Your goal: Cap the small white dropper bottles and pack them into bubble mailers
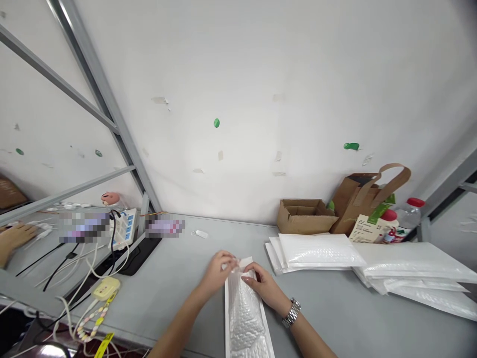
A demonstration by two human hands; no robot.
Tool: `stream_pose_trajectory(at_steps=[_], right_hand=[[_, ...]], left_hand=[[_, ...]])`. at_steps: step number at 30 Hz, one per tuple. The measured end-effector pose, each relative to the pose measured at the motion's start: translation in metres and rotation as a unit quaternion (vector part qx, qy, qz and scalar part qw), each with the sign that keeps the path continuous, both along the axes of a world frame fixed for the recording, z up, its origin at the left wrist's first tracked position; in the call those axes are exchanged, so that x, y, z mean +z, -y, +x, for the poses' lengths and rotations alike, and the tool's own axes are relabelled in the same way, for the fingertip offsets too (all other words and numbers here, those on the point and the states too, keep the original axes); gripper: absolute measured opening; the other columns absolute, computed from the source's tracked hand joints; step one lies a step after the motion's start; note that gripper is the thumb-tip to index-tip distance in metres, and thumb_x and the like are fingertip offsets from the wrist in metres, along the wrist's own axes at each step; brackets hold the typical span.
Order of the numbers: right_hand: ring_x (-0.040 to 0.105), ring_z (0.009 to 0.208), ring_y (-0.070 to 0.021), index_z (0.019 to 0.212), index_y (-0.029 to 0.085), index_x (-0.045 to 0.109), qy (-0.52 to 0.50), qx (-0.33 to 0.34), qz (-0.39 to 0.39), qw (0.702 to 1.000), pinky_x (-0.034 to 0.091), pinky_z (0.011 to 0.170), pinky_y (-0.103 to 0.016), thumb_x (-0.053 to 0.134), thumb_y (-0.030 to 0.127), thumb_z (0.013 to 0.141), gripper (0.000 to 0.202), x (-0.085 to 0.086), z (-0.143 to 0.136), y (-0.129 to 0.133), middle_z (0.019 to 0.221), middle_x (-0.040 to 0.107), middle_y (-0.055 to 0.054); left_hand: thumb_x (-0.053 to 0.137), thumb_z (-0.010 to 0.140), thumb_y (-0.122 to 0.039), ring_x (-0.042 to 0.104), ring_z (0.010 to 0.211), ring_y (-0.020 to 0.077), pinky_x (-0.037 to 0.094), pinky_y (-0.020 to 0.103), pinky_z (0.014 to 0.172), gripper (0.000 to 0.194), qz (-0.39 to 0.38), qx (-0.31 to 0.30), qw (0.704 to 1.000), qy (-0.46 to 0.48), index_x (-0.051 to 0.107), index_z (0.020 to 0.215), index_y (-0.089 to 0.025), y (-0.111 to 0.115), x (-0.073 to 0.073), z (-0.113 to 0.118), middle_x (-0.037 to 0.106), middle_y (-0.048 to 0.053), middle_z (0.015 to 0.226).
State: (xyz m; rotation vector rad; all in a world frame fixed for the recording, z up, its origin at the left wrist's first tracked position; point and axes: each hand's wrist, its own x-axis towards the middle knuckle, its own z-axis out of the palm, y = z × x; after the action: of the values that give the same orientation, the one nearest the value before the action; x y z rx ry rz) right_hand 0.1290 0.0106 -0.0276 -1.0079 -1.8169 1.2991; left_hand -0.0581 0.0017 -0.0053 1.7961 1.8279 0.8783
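Note:
A white padded bubble mailer [246, 318] lies lengthwise on the grey table in front of me, its flap end pointing away and its near end cut off by the bottom of the view. My left hand [218, 272] pinches the flap's left corner, fingertips slightly blurred. On the other side, my right hand [264, 286], with a metal watch [291, 312] on the wrist, grips the mailer's right edge just below the flap between thumb and curled fingers. To the right lie stacks of similar white mailers [320, 251].
Behind the stacks stand an open cardboard box [306, 216], a brown paper bag [354, 201] and a red-capped plastic bottle [410, 214]. A small white tag [201, 234] lies at the back. Left are a power strip [123, 228], cables and another person's hand [18, 236] beyond the metal frame.

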Motion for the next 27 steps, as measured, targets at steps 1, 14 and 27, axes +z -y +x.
stream_pose_trajectory(at_steps=[1,14,27], right_hand=[[0.043,0.065,-0.0151,0.083,0.023,0.056,0.002,0.002,-0.004,1.000,0.036,0.063,-0.026,0.056,0.045,0.077,0.023,0.000,0.000,0.000,0.069,0.047,0.003],[0.034,0.060,-0.0133,0.083,0.022,0.054,0.018,-0.001,-0.018,1.000,0.030,0.059,-0.025,0.055,0.039,0.077,0.018,0.003,0.001,0.000,0.063,0.034,0.005],[0.036,0.063,-0.0128,0.086,0.021,0.056,0.009,-0.031,-0.029,0.999,0.031,0.063,-0.024,0.061,0.033,0.074,0.018,0.003,0.000,0.000,0.067,0.039,0.005]], left_hand=[[0.046,0.081,-0.039,0.057,0.091,0.0193,0.044,0.028,0.082,0.027,-0.001,0.055,0.998,-0.019,0.067,0.080,-0.023,-0.008,0.001,-0.011,0.063,0.005,0.094],[0.047,0.076,-0.048,0.057,0.098,0.0346,0.042,0.040,0.074,0.040,-0.144,0.226,0.952,-0.148,0.058,0.095,-0.014,-0.089,-0.001,-0.104,0.060,0.021,0.104],[0.053,0.070,-0.017,0.059,0.076,0.0182,0.043,0.027,0.068,0.041,-0.100,0.089,0.991,0.001,0.050,0.112,-0.018,-0.075,0.005,-0.036,0.060,0.004,0.082]])
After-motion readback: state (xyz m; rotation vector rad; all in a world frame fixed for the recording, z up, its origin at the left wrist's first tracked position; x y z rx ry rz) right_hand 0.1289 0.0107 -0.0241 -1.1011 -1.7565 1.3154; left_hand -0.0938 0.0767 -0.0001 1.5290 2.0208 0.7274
